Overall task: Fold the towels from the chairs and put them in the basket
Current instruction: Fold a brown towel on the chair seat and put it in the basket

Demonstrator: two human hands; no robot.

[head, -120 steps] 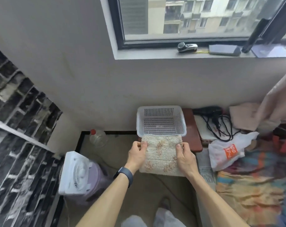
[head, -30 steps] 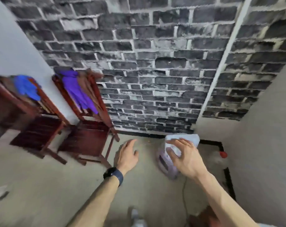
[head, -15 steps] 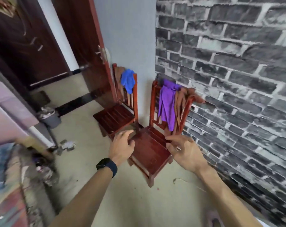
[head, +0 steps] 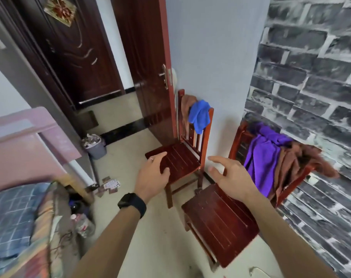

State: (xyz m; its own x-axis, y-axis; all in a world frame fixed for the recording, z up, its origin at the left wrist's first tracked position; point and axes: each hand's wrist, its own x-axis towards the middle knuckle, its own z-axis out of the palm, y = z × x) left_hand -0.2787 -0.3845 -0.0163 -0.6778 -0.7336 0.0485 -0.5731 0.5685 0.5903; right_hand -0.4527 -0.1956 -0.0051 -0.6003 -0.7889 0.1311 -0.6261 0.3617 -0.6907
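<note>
two chairs (head: pixel 183 157) (head: pixel 218 219); one blue towel (head: pixel 199 115), one purple towel (head: pixel 259 157)

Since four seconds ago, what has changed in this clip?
Both hands let go of the folded cream towel at the basket, and the view swung round to the chairs. The left hand and right hand now reach toward them, open and empty. The blue towel, purple towel and brown towels stayed draped over the chair backs.
</note>
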